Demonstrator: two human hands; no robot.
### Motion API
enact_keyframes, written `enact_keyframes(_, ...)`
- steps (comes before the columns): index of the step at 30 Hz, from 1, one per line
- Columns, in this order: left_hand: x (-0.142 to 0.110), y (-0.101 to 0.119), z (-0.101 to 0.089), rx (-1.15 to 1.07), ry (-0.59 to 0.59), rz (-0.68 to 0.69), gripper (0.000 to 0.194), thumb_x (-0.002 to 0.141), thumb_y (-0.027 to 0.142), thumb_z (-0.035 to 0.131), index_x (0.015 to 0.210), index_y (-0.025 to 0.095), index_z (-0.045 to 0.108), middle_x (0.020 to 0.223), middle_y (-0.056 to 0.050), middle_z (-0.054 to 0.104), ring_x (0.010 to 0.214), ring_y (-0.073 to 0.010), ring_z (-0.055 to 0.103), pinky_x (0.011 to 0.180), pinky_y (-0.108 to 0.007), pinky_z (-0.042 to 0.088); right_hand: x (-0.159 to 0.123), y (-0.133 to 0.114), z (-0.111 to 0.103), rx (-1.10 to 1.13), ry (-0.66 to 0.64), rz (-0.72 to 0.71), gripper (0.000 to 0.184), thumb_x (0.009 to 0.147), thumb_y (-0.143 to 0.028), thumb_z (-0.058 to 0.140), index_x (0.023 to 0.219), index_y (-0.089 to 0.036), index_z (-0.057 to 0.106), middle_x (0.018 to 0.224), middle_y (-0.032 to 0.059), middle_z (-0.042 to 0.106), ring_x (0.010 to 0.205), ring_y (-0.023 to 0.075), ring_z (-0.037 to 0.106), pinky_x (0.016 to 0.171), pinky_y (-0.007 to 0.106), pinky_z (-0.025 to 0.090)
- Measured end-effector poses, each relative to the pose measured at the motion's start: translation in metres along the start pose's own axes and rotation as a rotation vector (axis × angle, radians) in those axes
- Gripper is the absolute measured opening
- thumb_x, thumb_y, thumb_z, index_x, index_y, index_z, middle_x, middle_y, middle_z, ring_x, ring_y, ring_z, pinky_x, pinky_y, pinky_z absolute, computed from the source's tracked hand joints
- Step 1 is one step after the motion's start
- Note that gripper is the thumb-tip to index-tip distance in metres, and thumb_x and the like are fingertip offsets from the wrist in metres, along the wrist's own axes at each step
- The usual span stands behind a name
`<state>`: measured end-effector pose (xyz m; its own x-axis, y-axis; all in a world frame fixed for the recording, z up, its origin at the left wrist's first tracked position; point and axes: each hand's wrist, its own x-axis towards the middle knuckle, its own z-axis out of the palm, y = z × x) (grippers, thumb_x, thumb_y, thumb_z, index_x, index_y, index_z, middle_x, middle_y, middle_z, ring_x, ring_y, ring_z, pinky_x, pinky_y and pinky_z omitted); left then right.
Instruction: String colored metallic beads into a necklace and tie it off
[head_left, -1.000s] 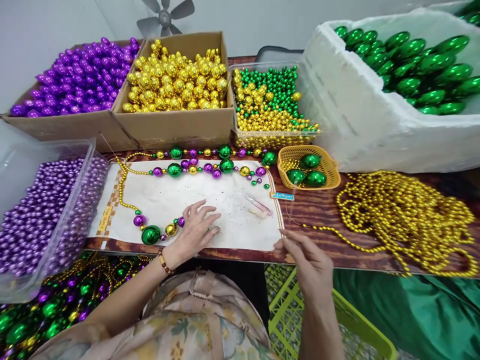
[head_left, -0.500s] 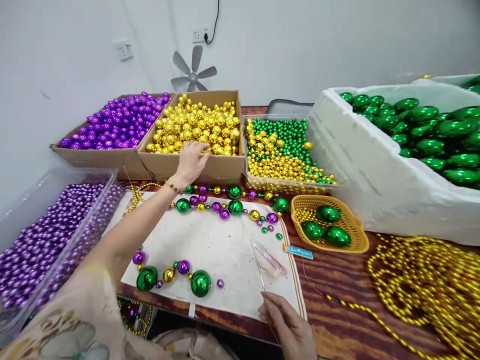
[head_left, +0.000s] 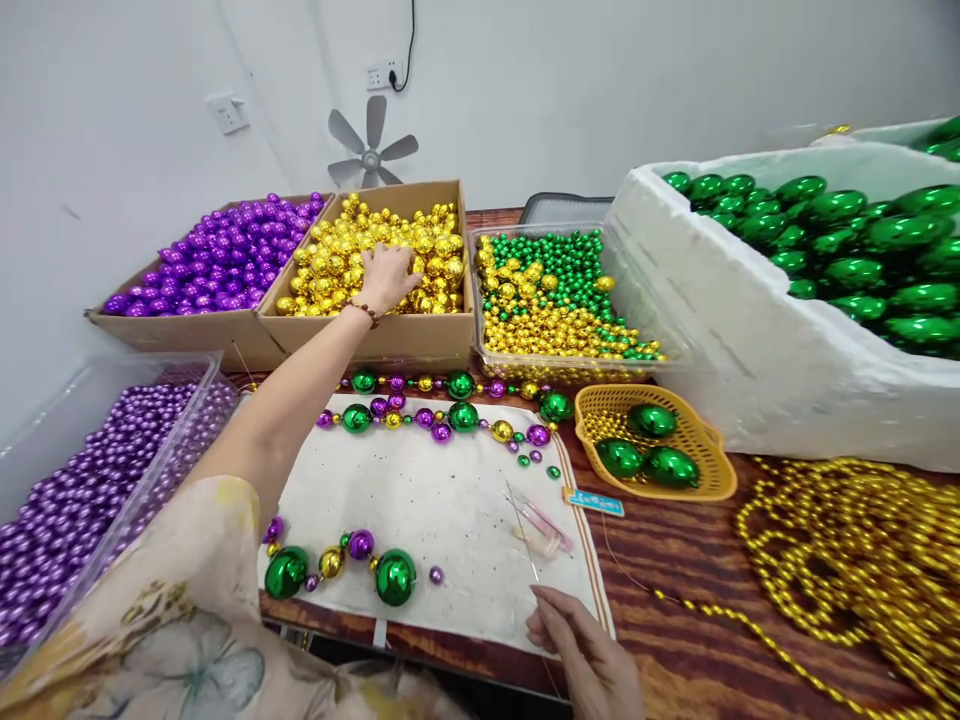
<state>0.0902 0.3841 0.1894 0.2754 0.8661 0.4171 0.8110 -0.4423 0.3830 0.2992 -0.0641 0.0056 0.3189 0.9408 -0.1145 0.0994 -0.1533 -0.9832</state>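
Observation:
My left hand (head_left: 388, 278) reaches into the cardboard box of gold beads (head_left: 322, 262), its fingers bent and apart over the beads, fingertips partly hidden. Low on the right, my right hand (head_left: 581, 645) pinches a long thin needle (head_left: 525, 520) that points up and away over the white cloth (head_left: 360, 490). A short row of beads lies at the cloth's near left, with a large green bead (head_left: 395, 577) at its right end. One small purple bead (head_left: 436, 575) sits beside it. Along the cloth's far edge run strung beads (head_left: 463, 416) in green, purple and gold.
Purple beads fill another cardboard box (head_left: 172, 325) and a clear tub (head_left: 161, 470) at left. A clear bin (head_left: 570, 372) holds small green and gold beads. Right of the cloth are a yellow basket (head_left: 716, 465), a white foam box (head_left: 675, 300) and gold bead strands (head_left: 847, 560).
My left hand has gone further into the gold bead box. My right hand keeps its pinch on the needle with little movement. The view has shifted slightly.

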Motion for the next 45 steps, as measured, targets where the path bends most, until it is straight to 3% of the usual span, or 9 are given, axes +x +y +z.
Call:
enact_keyframes(3, -0.030, 0.013, -0.020, -0.530, 0.037, -0.056, 0.014, 0.084, 0.017, 0.066, 0.098, 0.015, 0.067, 0.096, -0.008, 0.064, 0.101, -0.0223, 0.057, 0.095, -0.043, 0.045, 0.001, -0.010, 0.005, -0.015, 0.009, -0.046, 0.034, 0.089, -0.050, 0.067, 0.090, -0.018, 0.079, 0.066, 0.0053, 0.070, 0.058, 0.0175, 0.069, 0.058, 0.021, 0.059)
enact_keyframes(8, -0.140, 0.046, -0.035, -1.169, -0.200, -0.272, 0.021, 0.088, 0.020, 0.063, 0.108, 0.017, 0.069, 0.100, -0.006, 0.066, 0.091, -0.0153, 0.065, 0.080, -0.032, 0.052, -0.003, -0.029, 0.018, 0.012, 0.006, -0.067, 0.029, 0.091, -0.044, 0.065, 0.093, -0.017, 0.076, 0.066, 0.0032, 0.068, 0.060, 0.0159, 0.068, 0.061, 0.024, 0.060)
enact_keyframes(13, -0.255, 0.070, -0.003, -1.472, -0.373, -0.640, 0.018, 0.078, 0.025, 0.077, 0.094, 0.018, 0.072, 0.091, -0.005, 0.072, 0.079, -0.0140, 0.067, 0.067, -0.026, 0.049, -0.019, -0.036, 0.031, 0.041, -0.018, -0.054, 0.022, 0.093, -0.035, 0.061, 0.097, -0.017, 0.073, 0.065, 0.0007, 0.067, 0.059, 0.0132, 0.064, 0.060, 0.024, 0.055)
enact_keyframes(17, -0.304, 0.078, 0.020, -1.560, -0.389, -0.749, 0.025, 0.078, 0.030, 0.078, 0.101, 0.020, 0.075, 0.097, -0.005, 0.074, 0.081, -0.0132, 0.067, 0.066, -0.023, 0.047, -0.035, -0.038, 0.040, 0.069, -0.068, -0.026, 0.023, 0.094, -0.033, 0.059, 0.106, -0.017, 0.070, 0.064, -0.0009, 0.066, 0.057, 0.0127, 0.063, 0.059, 0.024, 0.054)
enact_keyframes(20, -0.314, 0.081, 0.023, -1.524, -0.397, -0.712, 0.030, 0.078, 0.028, 0.078, 0.108, 0.023, 0.075, 0.102, -0.005, 0.074, 0.085, -0.0125, 0.066, 0.067, -0.023, 0.046, -0.044, -0.036, 0.044, 0.069, -0.076, -0.009, 0.022, 0.095, -0.033, 0.058, 0.106, -0.018, 0.069, 0.063, -0.0008, 0.066, 0.056, 0.0131, 0.063, 0.058, 0.025, 0.054)
enact_keyframes(25, -0.316, 0.086, 0.017, -1.413, -0.264, -0.515, 0.034, 0.073, 0.025, 0.084, 0.106, 0.023, 0.074, 0.106, -0.005, 0.074, 0.095, -0.0150, 0.066, 0.081, -0.027, 0.051, -0.049, -0.033, 0.046, 0.058, -0.065, -0.049, 0.022, 0.096, -0.033, 0.057, 0.106, -0.018, 0.069, 0.063, -0.0011, 0.066, 0.054, 0.0130, 0.064, 0.056, 0.024, 0.055)
enact_keyframes(29, -0.317, 0.088, 0.016, -1.367, -0.215, -0.452, 0.031, 0.076, 0.027, 0.083, 0.106, 0.023, 0.076, 0.106, -0.005, 0.074, 0.094, -0.0149, 0.066, 0.085, -0.029, 0.053, -0.051, -0.034, 0.045, 0.040, -0.053, -0.087, 0.020, 0.096, -0.030, 0.057, 0.105, -0.018, 0.070, 0.062, -0.0014, 0.066, 0.053, 0.0125, 0.063, 0.055, 0.024, 0.054)
enact_keyframes(35, -0.314, 0.085, 0.017, -1.422, -0.214, -0.563, 0.025, 0.076, 0.031, 0.082, 0.099, 0.024, 0.079, 0.093, -0.003, 0.074, 0.079, -0.0126, 0.064, 0.066, -0.025, 0.048, -0.056, -0.034, 0.048, 0.007, -0.074, -0.165, 0.018, 0.097, -0.025, 0.056, 0.106, -0.019, 0.071, 0.061, -0.0023, 0.066, 0.051, 0.0119, 0.063, 0.055, 0.023, 0.054)
enact_keyframes(45, -0.307, 0.088, 0.012, -1.673, -0.287, -0.800, 0.031, 0.073, 0.037, 0.085, 0.098, 0.019, 0.077, 0.097, -0.008, 0.075, 0.079, -0.0149, 0.069, 0.068, -0.026, 0.050, -0.057, -0.032, 0.055, -0.046, -0.087, -0.179, 0.018, 0.095, -0.024, 0.055, 0.104, -0.020, 0.070, 0.060, -0.0025, 0.066, 0.049, 0.0118, 0.063, 0.053, 0.022, 0.054)
